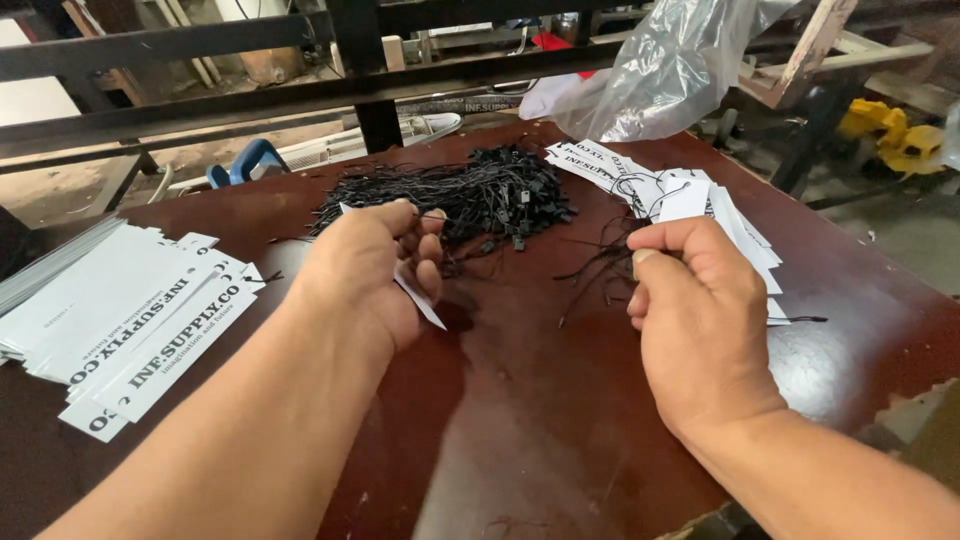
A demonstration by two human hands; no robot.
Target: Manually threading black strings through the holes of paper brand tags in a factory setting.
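So the work surface is a dark reddish-brown table, kinda glossy and scuffed, with its right edge chipped down around 4 o'clock and a concrete floor past it. Behind the table at 12 o'clock runs a black metal frame, and a crumpled clear plastic bag hangs at 1 o'clock. The left hand is curled mostly closed, pinching a white tag that pokes out under the fingers. The right hand is closed too, thumb pressed on thin black strings trailing toward the centre. The pile of black strings sits at 12 o'clock, a stack of white printed tags at 9 o'clock, and another tag heap at 2 o'clock. The open stretch of table is the near middle, between the forearms
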